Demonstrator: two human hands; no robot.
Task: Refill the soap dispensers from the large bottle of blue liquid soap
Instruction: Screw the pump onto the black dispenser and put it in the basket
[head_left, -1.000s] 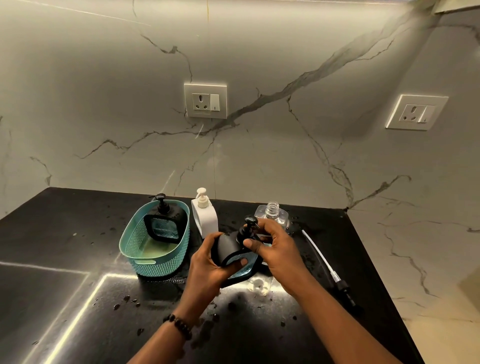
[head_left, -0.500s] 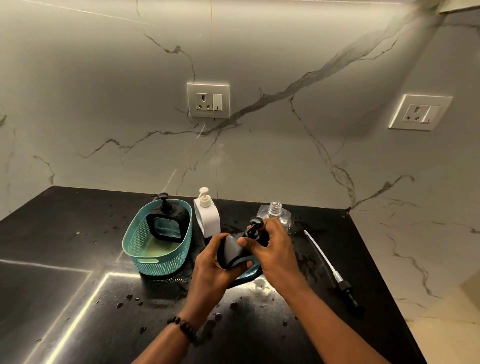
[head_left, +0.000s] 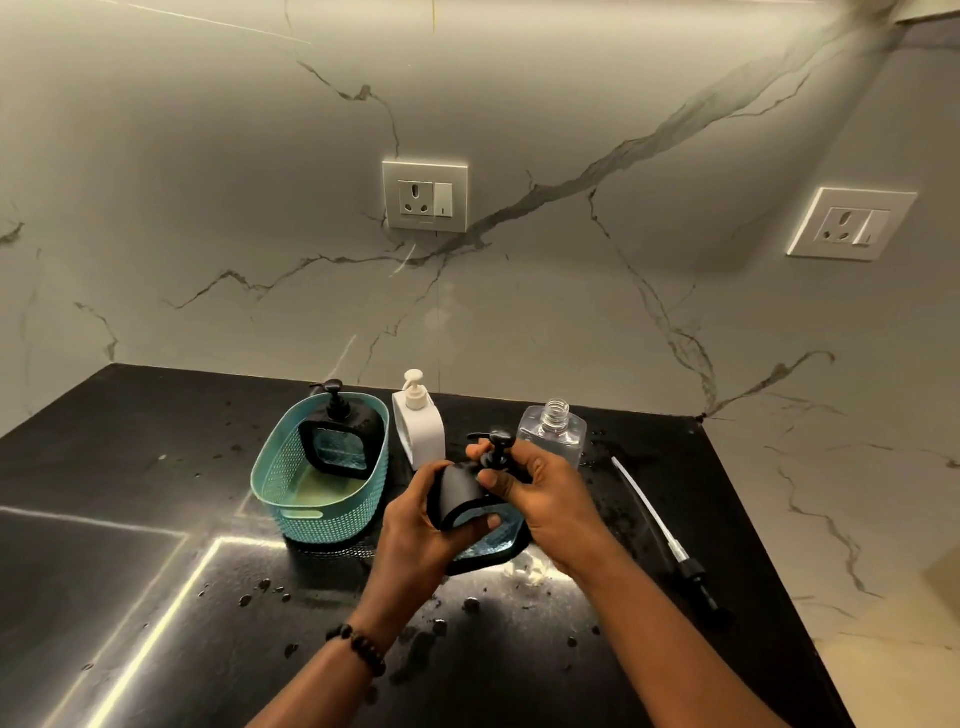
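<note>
Held dispenser: one black rectangular soap dispenser with a blue-tinted window (head_left: 460, 493), tilted over the black stone counter (head_left: 130, 467) at centre.
Left hand: left hand (head_left: 415, 525) wraps the dispenser's body, thumb across the window.
Right hand: right hand (head_left: 540, 499) pinches the black pump head (head_left: 496, 449) between thumb and fingertips.
Dispensers counted: three with pumps. The second black one (head_left: 337, 441) stands in the teal perforated plastic basket (head_left: 311, 512), far left; the white plastic one (head_left: 418, 421) stands just right of the basket.
Open bottle: one clear square bottle (head_left: 553, 434), uncapped, behind the right hand and partly hidden by it.
Loose pump: one black pump with a long white tube (head_left: 654, 525) lies right of the hands.
Wall: two white sockets (head_left: 425, 196) on the marble.
Counter: scattered droplets.
</note>
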